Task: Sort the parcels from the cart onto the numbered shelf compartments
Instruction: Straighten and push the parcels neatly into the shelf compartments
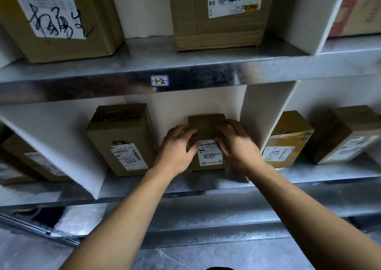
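A metal shelf (206, 67) is seen, its front edge marked with a sticker (159, 81) reading "1-2". On the upper level, a large box (61, 20) at the left is scrawled with black handwriting that cannot be read, and a middle box (218, 16) bears an upside-down label with "1-2" and digits "94". On the lower level, white dividers (266, 113) split the space into compartments. In the middle compartment a tall box (123, 140) is stood at the left, its label hand-marked "1-2". Just right of it a small parcel (207, 129) is set on the shelf floor, against the back wall, with a white label showing "507" and a boxed hand-written mark, seemingly "1-2". In the right compartment two more boxes (288, 140) are placed; their labels are too blurred to read.

The parcel is gripped from both sides: the left hand (177, 148) is wrapped on its left edge, the right hand (235, 144) on its right edge and top corner. Both bare forearms are stretched forward.
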`<state>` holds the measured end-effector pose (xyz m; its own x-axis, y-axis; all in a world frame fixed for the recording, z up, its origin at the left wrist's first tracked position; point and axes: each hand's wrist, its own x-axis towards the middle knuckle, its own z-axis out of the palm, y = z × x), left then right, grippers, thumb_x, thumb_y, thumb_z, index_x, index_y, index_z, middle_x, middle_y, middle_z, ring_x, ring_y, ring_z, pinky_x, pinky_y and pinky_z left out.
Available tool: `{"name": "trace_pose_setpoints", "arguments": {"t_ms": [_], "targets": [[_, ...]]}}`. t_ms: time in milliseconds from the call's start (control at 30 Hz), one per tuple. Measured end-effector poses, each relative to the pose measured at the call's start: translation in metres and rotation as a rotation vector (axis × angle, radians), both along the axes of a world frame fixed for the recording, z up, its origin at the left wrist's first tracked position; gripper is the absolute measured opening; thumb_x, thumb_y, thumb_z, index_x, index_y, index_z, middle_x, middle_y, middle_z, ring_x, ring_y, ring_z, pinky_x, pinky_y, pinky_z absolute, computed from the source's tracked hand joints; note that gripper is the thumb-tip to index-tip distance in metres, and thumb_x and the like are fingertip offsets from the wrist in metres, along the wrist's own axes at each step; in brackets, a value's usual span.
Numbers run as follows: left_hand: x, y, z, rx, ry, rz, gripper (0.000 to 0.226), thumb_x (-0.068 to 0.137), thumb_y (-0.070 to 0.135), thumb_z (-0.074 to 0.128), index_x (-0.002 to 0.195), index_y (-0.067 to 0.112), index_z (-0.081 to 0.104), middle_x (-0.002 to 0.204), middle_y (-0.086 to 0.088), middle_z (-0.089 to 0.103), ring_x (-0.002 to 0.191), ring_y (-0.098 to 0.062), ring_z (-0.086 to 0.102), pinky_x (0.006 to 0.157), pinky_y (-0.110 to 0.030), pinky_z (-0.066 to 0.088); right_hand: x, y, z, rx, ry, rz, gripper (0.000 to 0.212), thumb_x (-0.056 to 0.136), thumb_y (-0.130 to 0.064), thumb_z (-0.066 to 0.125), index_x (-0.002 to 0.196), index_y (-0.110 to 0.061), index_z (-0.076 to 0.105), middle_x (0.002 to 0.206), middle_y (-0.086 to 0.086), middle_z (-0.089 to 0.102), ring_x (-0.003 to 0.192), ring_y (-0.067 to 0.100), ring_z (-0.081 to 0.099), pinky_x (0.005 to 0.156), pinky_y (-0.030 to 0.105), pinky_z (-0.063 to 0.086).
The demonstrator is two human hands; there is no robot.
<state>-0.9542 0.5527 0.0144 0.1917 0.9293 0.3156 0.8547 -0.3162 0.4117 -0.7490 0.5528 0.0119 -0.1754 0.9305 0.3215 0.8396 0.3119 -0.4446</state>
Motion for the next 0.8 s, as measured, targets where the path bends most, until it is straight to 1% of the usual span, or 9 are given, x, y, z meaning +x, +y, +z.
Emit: {"name": "trace_pose_setpoints", "arguments": {"t_ms": [67, 200, 333, 467, 567, 633, 700, 800], "targets": [[-0.005, -0.006, 0.004, 0.017, 0.062, 0.010, 0.046, 0.093, 0.040, 0.058, 0.135, 0.020, 0.055, 0.136, -0.003, 0.049, 0.128, -0.023, 0.043, 0.106, -0.042, 0.041, -0.001, -0.006, 0.004, -0.017, -0.046, -0.012, 0.040, 0.097, -0.037, 0.057, 0.136, -0.028, 0.054, 0.148, 0.004, 0.042, 0.134, 0.029, 0.044, 0.101, 0.042, 0.046], [-0.011, -0.020, 0.016, 0.021, 0.163, 0.049, 0.048, 0.093, 0.043, 0.055, 0.138, 0.025, 0.051, 0.139, -0.001, 0.048, 0.129, -0.023, 0.042, 0.105, -0.038, 0.041, -0.001, -0.021, 0.009, -0.022, -0.153, -0.017, 0.046, 0.098, -0.041, 0.053, 0.142, -0.034, 0.045, 0.148, 0.004, 0.042, 0.133, 0.032, 0.044, 0.099, 0.048, 0.048], [-0.009, -0.038, 0.023, -0.010, 0.267, 0.067, 0.050, 0.096, 0.046, 0.048, 0.142, 0.029, 0.044, 0.145, 0.000, 0.045, 0.131, -0.022, 0.040, 0.108, -0.040, 0.035, -0.002, -0.037, 0.011, -0.049, -0.255, -0.046, 0.047, 0.098, -0.045, 0.053, 0.141, -0.030, 0.046, 0.144, 0.007, 0.047, 0.124, 0.035, 0.050, 0.093, 0.048, 0.050], [-0.007, -0.064, 0.028, 0.054, 0.385, 0.023, 0.046, 0.097, 0.043, 0.045, 0.140, 0.026, 0.044, 0.140, 0.001, 0.047, 0.127, -0.021, 0.042, 0.107, -0.039, 0.032, 0.002, -0.064, 0.012, 0.006, -0.341, -0.042, 0.044, 0.097, -0.045, 0.055, 0.134, -0.023, 0.051, 0.133, 0.010, 0.054, 0.115, 0.035, 0.054, 0.089, 0.045, 0.049], [-0.002, -0.087, 0.028, 0.070, 0.393, -0.021, 0.046, 0.097, 0.041, 0.047, 0.139, 0.024, 0.046, 0.137, 0.002, 0.048, 0.127, -0.020, 0.042, 0.108, -0.038, 0.030, 0.011, -0.092, 0.013, 0.020, -0.354, -0.044, 0.037, 0.098, -0.044, 0.052, 0.128, -0.022, 0.055, 0.126, 0.007, 0.058, 0.115, 0.032, 0.055, 0.087, 0.043, 0.050], [0.006, -0.102, 0.024, 0.076, 0.397, -0.047, 0.046, 0.096, 0.042, 0.047, 0.139, 0.024, 0.046, 0.136, 0.003, 0.048, 0.127, -0.019, 0.042, 0.108, -0.037, 0.030, 0.020, -0.115, 0.013, 0.018, -0.353, -0.065, 0.034, 0.098, -0.043, 0.051, 0.125, -0.022, 0.057, 0.122, 0.006, 0.059, 0.111, 0.031, 0.057, 0.085, 0.042, 0.050], [0.017, -0.115, 0.019, 0.080, 0.382, -0.066, 0.046, 0.096, 0.042, 0.048, 0.139, 0.024, 0.047, 0.137, 0.002, 0.048, 0.128, -0.020, 0.041, 0.108, -0.037, 0.029, 0.033, -0.135, 0.011, -0.010, -0.369, -0.098, 0.035, 0.098, -0.041, 0.053, 0.126, -0.021, 0.058, 0.123, 0.008, 0.059, 0.111, 0.033, 0.057, 0.085, 0.043, 0.050], [0.044, -0.133, 0.011, 0.058, 0.343, -0.101, 0.046, 0.096, 0.041, 0.049, 0.138, 0.023, 0.049, 0.136, 0.001, 0.050, 0.127, -0.022, 0.042, 0.106, -0.038, 0.030, 0.059, -0.162, 0.007, -0.072, -0.393, -0.165, 0.040, 0.097, -0.044, 0.054, 0.128, -0.019, 0.057, 0.130, 0.010, 0.057, 0.118, 0.035, 0.054, 0.090, 0.044, 0.048]]}}
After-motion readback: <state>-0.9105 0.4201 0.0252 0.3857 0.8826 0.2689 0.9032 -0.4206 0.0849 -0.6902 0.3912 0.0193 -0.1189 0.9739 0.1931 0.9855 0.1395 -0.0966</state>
